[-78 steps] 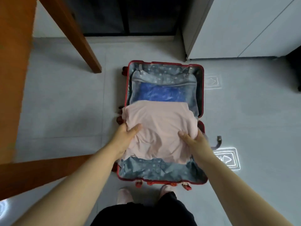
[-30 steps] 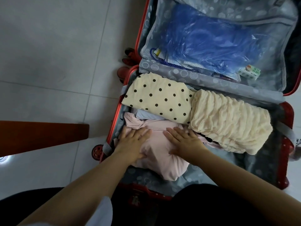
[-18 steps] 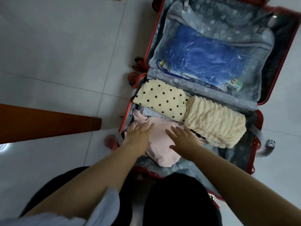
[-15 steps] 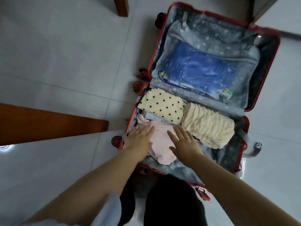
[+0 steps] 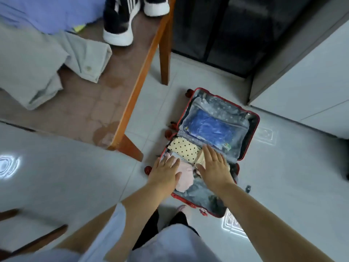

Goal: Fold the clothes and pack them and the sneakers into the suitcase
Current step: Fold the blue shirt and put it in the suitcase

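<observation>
Your view has risen and pulled back since half a second ago: the whole table (image 5: 98,103) is now in sight, and both hands have moved away from the spot where they pressed the pink garment (image 5: 186,174).

On the table at far left, a grey-green shirt (image 5: 37,69) lies unfolded and rumpled, one buttoned cuff reaching toward the table's middle. A blue garment (image 5: 47,12) lies behind it at the top edge. Just right of these, the black-and-white sneakers (image 5: 120,21) stand on the table near its far corner, not yet packed.

Right of the table, the red suitcase (image 5: 202,193) lies open on the tiled floor (image 5: 56,176). Your left hand (image 5: 164,173) is spread flat, fingers straight, over the suitcase's left rim and the edge of the pink garment. It holds nothing, and contact cannot be confirmed. The pink garment sits in the near half, with a polka-dot garment (image 5: 183,148) folded behind it. Your right hand (image 5: 215,169) is likewise spread, empty, and covers most of a cream ribbed garment (image 5: 200,157) beside the polka-dot one. Whether it touches cannot be told.

In the lid's mesh pocket, a blue plastic bag (image 5: 209,127) is stowed. A white cabinet (image 5: 311,82) stands at far right.
</observation>
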Action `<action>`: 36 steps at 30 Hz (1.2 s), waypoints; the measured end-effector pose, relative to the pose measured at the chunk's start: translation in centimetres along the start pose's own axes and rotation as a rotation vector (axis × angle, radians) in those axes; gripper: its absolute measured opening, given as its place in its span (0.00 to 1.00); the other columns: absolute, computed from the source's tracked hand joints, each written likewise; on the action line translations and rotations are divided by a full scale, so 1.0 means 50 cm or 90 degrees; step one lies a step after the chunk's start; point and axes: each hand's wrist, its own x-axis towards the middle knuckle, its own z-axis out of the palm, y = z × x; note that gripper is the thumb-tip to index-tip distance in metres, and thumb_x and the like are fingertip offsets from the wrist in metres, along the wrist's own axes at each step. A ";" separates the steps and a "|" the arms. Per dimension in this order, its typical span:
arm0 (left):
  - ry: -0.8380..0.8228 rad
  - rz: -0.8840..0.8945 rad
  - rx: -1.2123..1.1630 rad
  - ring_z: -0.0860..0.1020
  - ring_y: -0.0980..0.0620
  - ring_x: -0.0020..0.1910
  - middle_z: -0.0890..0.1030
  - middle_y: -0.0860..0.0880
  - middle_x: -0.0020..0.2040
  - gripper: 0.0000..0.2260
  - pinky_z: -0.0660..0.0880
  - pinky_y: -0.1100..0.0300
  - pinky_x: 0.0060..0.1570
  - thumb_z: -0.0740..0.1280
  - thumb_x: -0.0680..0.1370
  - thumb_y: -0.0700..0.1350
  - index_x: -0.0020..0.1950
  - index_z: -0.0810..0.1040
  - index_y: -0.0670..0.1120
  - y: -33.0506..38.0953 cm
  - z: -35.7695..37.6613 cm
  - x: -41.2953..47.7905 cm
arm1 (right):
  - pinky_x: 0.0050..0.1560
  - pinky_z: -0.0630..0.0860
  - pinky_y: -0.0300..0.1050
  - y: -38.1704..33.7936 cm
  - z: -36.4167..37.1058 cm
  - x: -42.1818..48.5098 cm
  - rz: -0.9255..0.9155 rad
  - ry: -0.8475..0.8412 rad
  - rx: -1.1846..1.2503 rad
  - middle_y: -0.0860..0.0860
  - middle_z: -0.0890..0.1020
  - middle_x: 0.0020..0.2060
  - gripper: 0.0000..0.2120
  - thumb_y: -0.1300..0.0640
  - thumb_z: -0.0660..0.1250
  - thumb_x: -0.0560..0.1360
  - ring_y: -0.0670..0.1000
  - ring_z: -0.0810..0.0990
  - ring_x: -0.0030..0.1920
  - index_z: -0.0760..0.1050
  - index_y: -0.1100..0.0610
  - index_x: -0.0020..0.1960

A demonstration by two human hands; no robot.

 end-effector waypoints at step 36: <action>0.391 -0.129 -0.103 0.61 0.46 0.72 0.63 0.44 0.73 0.28 0.49 0.50 0.72 0.53 0.81 0.53 0.77 0.46 0.47 -0.696 -0.541 -0.189 | 0.71 0.52 0.50 -0.799 -0.364 0.240 -0.189 0.224 0.056 0.55 0.59 0.74 0.28 0.48 0.56 0.80 0.58 0.58 0.72 0.53 0.57 0.75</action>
